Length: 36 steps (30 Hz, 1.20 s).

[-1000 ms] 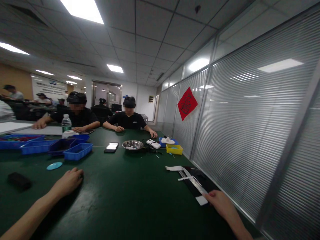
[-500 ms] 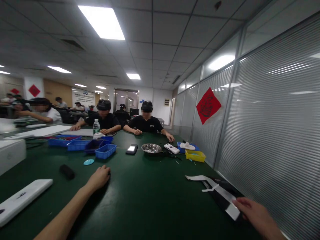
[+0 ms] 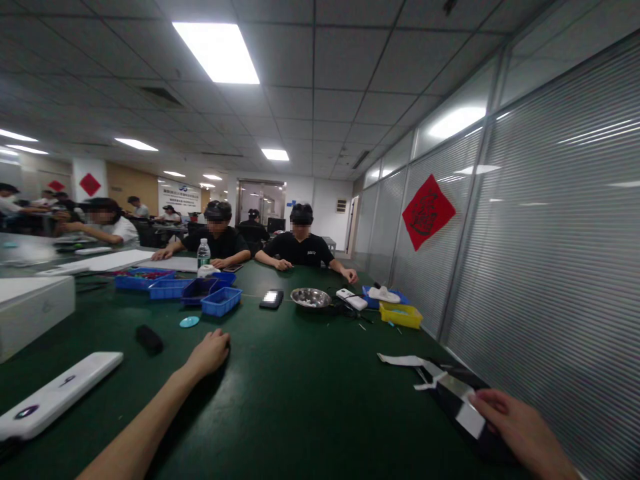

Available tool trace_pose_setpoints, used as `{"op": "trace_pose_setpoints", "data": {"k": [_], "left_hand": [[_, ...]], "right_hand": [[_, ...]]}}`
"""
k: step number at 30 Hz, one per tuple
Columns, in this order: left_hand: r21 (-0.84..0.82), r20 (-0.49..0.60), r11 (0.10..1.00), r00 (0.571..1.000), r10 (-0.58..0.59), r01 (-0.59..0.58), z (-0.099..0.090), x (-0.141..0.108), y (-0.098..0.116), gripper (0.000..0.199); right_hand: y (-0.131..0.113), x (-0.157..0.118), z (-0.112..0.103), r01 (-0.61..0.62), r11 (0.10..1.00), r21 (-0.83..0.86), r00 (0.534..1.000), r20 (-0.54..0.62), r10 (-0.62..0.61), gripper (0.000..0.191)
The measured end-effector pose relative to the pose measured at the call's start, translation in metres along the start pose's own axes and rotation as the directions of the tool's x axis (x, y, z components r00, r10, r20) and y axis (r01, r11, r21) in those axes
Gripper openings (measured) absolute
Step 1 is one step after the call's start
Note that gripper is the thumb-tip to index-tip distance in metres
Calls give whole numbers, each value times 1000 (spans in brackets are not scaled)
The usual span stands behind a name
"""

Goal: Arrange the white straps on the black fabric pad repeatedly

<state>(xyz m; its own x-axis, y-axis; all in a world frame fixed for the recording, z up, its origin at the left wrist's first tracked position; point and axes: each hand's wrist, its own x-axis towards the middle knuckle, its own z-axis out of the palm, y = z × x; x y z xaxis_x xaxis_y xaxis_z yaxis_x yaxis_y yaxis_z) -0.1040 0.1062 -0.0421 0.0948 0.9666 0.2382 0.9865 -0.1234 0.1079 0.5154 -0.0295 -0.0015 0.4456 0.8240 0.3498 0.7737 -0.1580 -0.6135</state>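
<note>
My left hand [image 3: 210, 352] rests on the green tabletop [image 3: 290, 387] at left of centre, its fingers curled under and pressed together. Nothing shows sticking out of it. Low on the right, my right hand [image 3: 513, 423] pinches a white strip [image 3: 470, 417] between thumb and fingers. This strip looks like paper, partly shiny, and its narrow white tail [image 3: 400, 360] reaches away towards the far side. Beneath it lies a flat black thing [image 3: 450, 400], partly covered, whose kind I cannot make out.
Nearest my left arm lie a white oblong device [image 3: 65, 393], a black cylinder-like object [image 3: 149, 339] and a light-blue disc [image 3: 189, 322]. Farther off are blue trays [image 3: 221, 302], a phone [image 3: 271, 299], a metal bowl [image 3: 311, 299] and a yellow tray [image 3: 401, 315]. Two people sit opposite.
The whole view has shifted slightly, so things appear farther right. Around my right hand the strip has changed its fold and shows a shinier patch. My left hand stays on the table.
</note>
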Motion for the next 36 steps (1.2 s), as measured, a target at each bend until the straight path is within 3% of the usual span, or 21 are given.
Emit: {"op": "trace_pose_setpoints", "data": {"k": [3, 6, 14, 26, 36], "left_hand": [[-2, 1, 1000, 1000, -2, 2, 2, 1, -2, 24], [-11, 1, 1000, 1000, 5, -5, 4, 2, -3, 26], [-25, -7, 999, 1000, 26, -26, 14, 7, -12, 28], [8, -16, 995, 995, 97, -97, 25, 14, -24, 34], [-38, -18, 997, 998, 64, -65, 25, 13, -24, 33]], "right_hand": [[-6, -1, -3, -96, 991, 90, 988, 127, 84, 54], [-13, -5, -6, -138, 984, 109, 983, 133, 123, 55], [-39, -23, -16, -29, 995, 93, 991, 134, 16, 41], [-49, -32, -21, -19, 992, 122, 994, 106, 6, 34], [-47, -28, -16, -16, 967, 252, 989, 145, -21, 35]]}}
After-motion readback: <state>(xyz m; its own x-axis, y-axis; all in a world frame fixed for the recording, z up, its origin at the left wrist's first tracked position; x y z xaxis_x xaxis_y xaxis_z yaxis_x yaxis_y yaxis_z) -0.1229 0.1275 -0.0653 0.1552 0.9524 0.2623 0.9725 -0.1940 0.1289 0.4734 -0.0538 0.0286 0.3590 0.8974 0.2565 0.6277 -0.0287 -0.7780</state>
